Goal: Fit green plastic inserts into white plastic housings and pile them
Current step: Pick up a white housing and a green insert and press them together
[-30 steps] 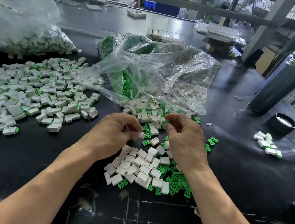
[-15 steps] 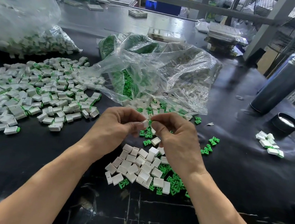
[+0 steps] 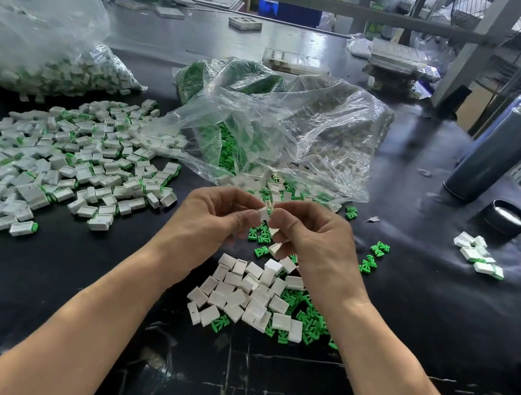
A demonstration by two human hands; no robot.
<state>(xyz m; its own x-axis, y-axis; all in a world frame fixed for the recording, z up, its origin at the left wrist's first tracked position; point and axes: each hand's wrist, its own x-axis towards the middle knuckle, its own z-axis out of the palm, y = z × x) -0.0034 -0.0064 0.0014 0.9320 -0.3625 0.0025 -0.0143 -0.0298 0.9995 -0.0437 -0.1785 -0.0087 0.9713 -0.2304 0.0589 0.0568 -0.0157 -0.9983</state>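
Observation:
My left hand (image 3: 214,216) and my right hand (image 3: 316,236) meet fingertip to fingertip above the black table. Between them they pinch a small white housing (image 3: 264,213); any green insert in it is hidden by the fingers. Below the hands lies a heap of loose white housings (image 3: 241,296) mixed with loose green inserts (image 3: 308,324). More green inserts (image 3: 259,234) lie just under the fingers. A wide pile of fitted white-and-green pieces (image 3: 62,161) spreads over the table's left side.
A crumpled clear bag (image 3: 280,128) holding green and white parts lies behind the hands. Another filled bag (image 3: 42,52) sits far left. A grey flask (image 3: 502,147), its black cap (image 3: 508,216) and a small group of fitted pieces (image 3: 478,254) are on the right.
My two hands came together and rose slightly; the right hand moved left to meet the left, and both now pinch the white housing between their fingertips.

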